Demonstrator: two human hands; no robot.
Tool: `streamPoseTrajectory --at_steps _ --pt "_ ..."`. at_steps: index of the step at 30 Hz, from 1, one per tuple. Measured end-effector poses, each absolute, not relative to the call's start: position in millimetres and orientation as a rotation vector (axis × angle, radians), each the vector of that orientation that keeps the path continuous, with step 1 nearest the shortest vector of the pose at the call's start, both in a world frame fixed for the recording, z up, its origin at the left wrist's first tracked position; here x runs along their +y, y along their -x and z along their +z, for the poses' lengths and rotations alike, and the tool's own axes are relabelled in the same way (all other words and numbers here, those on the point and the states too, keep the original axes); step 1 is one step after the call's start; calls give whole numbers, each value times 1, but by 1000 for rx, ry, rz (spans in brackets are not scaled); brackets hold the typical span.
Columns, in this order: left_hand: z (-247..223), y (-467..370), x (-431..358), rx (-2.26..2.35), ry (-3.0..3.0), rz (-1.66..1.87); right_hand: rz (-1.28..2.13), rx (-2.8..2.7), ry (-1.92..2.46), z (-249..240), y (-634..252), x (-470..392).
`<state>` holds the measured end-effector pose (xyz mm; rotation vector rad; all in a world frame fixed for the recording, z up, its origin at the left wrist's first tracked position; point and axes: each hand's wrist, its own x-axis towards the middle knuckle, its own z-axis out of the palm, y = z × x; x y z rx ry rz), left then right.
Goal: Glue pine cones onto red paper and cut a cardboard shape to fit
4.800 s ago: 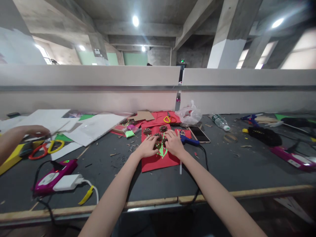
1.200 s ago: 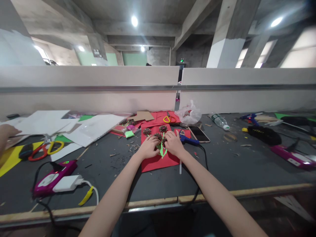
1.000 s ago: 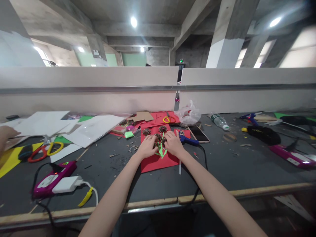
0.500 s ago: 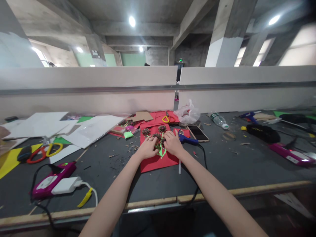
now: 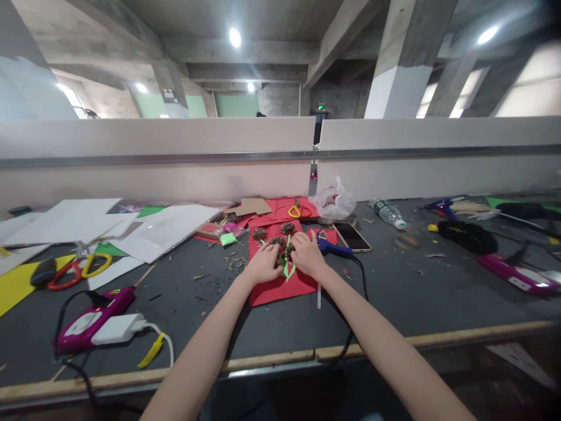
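A red sheet (image 5: 280,291) lies on the dark table, with several pine cones on its upper part. My left hand (image 5: 265,263) curls over the sheet beside a middle pine cone (image 5: 277,241). My right hand (image 5: 305,252) is bent close to it on the right, fingertips down among the cones. Between the two hands, bright green strips (image 5: 288,271) show on the red. What the fingertips of either hand press or pinch is hidden. One cone (image 5: 288,228) sits above my right hand, another (image 5: 259,234) at the sheet's upper left.
A blue glue gun (image 5: 335,248) with a black cord lies right of my right hand, near a phone (image 5: 352,237). Farther right are a bottle (image 5: 389,214) and a purple power strip (image 5: 517,275). Scissors (image 5: 97,265), white sheets (image 5: 65,219) and another power strip (image 5: 96,318) are at left.
At the far left edge, another person's hand has gone out of view. My own hands and the cones look almost the same.
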<state>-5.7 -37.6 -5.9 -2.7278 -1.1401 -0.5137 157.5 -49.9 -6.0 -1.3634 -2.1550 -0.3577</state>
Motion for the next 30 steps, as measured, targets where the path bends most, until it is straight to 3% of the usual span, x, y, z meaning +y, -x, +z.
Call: streamPoseTrajectory --at_steps 30 --pt "-2 10 -39 -1130 2697 -530 -372 -2167 1369 -6 -157 -49"
